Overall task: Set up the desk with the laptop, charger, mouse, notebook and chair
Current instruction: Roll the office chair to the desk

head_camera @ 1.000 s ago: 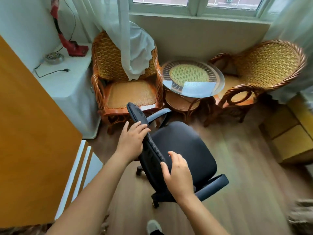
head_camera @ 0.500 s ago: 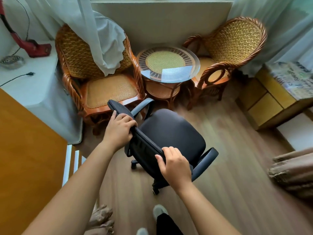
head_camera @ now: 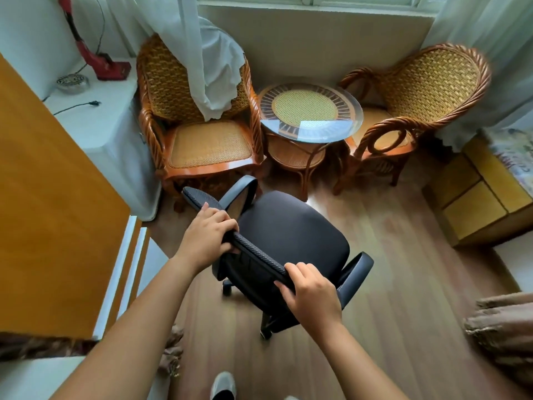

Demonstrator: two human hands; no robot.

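Note:
A black office chair on castors stands on the wooden floor in front of me, seat facing away, armrests on both sides. My left hand is closed over the top edge of its mesh backrest toward the left. My right hand grips the same top edge further right. An orange wooden desk top fills the left side of the view. No laptop, charger, mouse or notebook shows.
Two wicker armchairs flank a round glass-topped table under the window. A white cabinet with a red device stands at left. Yellow drawers sit at right, a brown blanket at the lower right.
Both hands have closed around the backrest top; the right one lay flat on it before. The chair has turned slightly and the view has shifted.

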